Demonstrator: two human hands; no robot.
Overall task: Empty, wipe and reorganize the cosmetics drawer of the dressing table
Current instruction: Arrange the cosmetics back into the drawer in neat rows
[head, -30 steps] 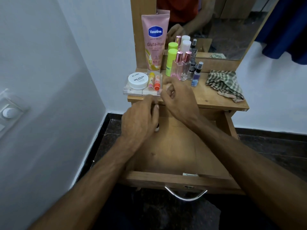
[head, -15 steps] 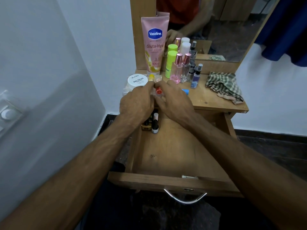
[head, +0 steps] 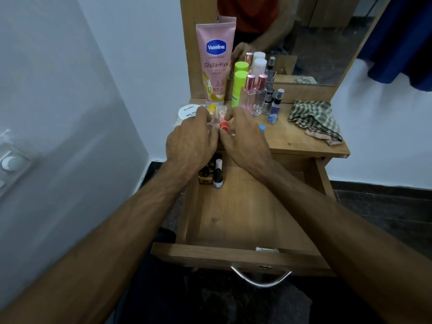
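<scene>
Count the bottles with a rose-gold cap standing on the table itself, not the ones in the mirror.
2. One pink bottle stands right of the green-capped tube; one clear bottle touches its right side. A third such cap is a mirror reflection. The hands might hide others.

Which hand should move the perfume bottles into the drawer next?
Probably the right hand: the perfume bottles stand just beyond its fingers, while the left hand sits farther off, by the white jar.
</scene>
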